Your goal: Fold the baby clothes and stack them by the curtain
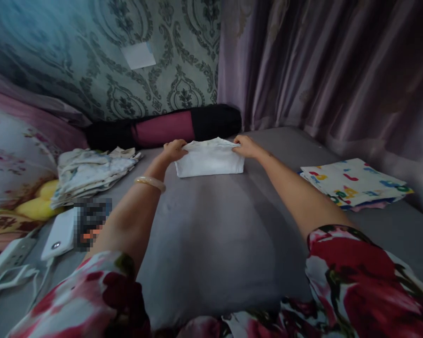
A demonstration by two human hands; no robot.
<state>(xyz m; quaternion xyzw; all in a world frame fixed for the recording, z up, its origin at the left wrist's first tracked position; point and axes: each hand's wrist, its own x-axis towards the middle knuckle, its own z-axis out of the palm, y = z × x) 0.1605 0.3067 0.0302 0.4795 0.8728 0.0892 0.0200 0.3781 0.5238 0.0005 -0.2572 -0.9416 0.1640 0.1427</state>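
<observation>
While the left hand (pixel 175 150) is pinching one end of a white cloth (pixel 210 160), fingers closed, the right hand (pixel 248 147) is gripping the other, fingers closed too

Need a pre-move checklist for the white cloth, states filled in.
1. Left grip on the folded white rectangular cloth, upper edge, left end: ok.
2. Right grip on the same edge, right end: ok.
3. Upper edge straight: not ok, it is wavy.
4. Full underside resting on the smooth gray bed sheet: cannot tell, hidden.
5. Cloth apart from the pale patterned folded fabric stack at left: ok.
6. Cloth apart from the white, multicolour-printed folded fabric at right: ok.
</observation>
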